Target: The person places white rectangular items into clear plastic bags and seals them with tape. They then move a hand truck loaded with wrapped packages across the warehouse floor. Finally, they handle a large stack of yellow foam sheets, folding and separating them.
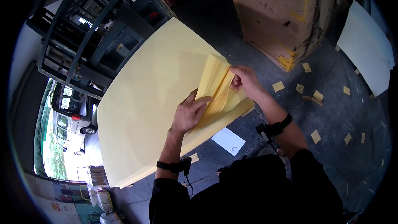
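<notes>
A large stack of pale yellow paper sheets (141, 95) lies flat in front of me. At its near right corner a thick bundle of sheets (212, 74) is bent up and folded back over the stack, with the layered edges fanned. My left hand (190, 113) grips the bundle's left side, thumb across the edges, the other fingers partly hidden behind it. My right hand (246, 81) pinches the bundle's upper right edge, fingers curled. Below the bundle, the edges of the remaining sheets show at the stack's corner. Each wrist wears a black strap with a small device.
A big worn cardboard-covered block (273, 12) stands at the far right. Dark machine framing (95, 37) borders the stack's far left side. A white sheet (229, 141) and several yellow paper scraps (278, 86) lie on the grey floor. A white panel (365, 45) is at right; a vehicle (68, 116) stands outside at left.
</notes>
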`<state>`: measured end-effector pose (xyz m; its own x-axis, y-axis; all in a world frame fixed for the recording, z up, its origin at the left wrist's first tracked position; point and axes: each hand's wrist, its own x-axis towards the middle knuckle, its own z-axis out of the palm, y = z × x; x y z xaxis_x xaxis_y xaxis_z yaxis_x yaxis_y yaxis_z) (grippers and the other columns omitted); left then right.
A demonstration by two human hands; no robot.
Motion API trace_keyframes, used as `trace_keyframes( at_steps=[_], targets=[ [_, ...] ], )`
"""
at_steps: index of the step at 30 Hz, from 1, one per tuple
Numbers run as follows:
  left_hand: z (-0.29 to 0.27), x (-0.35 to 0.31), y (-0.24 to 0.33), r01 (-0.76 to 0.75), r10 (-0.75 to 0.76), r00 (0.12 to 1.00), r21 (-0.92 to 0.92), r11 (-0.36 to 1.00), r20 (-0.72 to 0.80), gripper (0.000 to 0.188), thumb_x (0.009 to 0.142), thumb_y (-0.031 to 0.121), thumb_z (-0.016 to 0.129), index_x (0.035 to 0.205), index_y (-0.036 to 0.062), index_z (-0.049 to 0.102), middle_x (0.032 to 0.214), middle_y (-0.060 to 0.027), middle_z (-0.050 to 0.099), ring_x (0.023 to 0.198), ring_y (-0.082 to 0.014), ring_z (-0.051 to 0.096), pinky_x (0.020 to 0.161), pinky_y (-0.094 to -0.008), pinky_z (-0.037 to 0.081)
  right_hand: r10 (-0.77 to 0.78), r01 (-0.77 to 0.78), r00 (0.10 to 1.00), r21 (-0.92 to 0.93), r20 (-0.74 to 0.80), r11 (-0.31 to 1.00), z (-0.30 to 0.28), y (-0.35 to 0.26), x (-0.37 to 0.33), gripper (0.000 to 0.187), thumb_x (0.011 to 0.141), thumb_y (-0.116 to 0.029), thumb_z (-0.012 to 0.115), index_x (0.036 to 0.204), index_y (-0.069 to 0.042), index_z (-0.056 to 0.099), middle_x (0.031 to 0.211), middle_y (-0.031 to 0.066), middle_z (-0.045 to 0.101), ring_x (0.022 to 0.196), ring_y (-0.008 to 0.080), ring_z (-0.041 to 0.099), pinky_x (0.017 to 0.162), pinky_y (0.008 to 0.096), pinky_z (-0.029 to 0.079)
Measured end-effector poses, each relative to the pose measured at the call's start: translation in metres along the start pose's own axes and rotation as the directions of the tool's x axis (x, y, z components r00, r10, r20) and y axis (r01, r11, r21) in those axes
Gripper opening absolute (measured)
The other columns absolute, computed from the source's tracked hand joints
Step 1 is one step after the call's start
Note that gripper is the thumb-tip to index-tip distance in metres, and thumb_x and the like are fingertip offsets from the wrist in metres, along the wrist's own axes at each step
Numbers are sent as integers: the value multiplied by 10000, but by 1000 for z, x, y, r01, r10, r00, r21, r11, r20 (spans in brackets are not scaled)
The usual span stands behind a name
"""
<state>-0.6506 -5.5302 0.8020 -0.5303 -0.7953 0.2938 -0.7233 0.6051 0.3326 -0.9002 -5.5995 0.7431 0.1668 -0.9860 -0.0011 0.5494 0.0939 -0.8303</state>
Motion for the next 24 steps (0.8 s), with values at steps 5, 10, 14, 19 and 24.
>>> trace_keyframes(
  at_steps=[5, 10, 14, 19, 24],
  targets=[
    [-1, 0, 10, 25, -25, 999, 19, 1000, -20, 479, 721, 293, 836, 1169, 208, 691, 1216, -147, 624, 1059, -329, 638, 895, -405, 528, 35, -35, 999, 35, -13, 999, 4, -4, -1, 321, 925, -220, 654, 661, -103, 513, 592, 16, 533, 526, 141, 591, 468, 259, 436],
    [-2, -2, 6, 107, -106, 994, -30, 994, 26, 525, 695, 289, 854, 1186, 214, 686, 1155, -132, 649, 1040, -321, 640, 883, -396, 529, 41, -41, 999, 24, 5, 999, 2, -1, 1, 314, 925, -228, 658, 673, -106, 517, 596, 14, 529, 523, 139, 585, 472, 260, 440],
    [-5, 1, 8, 106, -104, 993, -45, 993, 47, 504, 724, 243, 831, 1204, 207, 681, 1181, -155, 644, 1047, -326, 644, 887, -390, 529, 21, -23, 1000, 97, 23, 995, -3, 1, -1, 330, 929, -251, 660, 673, -106, 511, 596, 17, 533, 523, 133, 579, 468, 262, 432],
    [-1, 3, 8, -3, 7, 998, 60, 998, -70, 404, 810, 116, 715, 1205, 196, 682, 1333, -208, 564, 1098, -346, 637, 905, -399, 532, -274, 269, 953, -766, 126, 584, 2, 0, -3, 345, 936, -270, 655, 672, -105, 506, 598, 22, 541, 521, 132, 575, 467, 264, 426],
    [-1, 1, 6, 12, -12, 1000, 13, 1000, -5, 390, 798, 152, 744, 1179, 207, 682, 1400, -197, 518, 1127, -351, 629, 908, -403, 539, -3, 3, 1000, -31, 13, 999, 5, -5, -3, 335, 933, -266, 657, 677, -100, 517, 601, 21, 542, 534, 143, 596, 471, 262, 442]
  ],
)
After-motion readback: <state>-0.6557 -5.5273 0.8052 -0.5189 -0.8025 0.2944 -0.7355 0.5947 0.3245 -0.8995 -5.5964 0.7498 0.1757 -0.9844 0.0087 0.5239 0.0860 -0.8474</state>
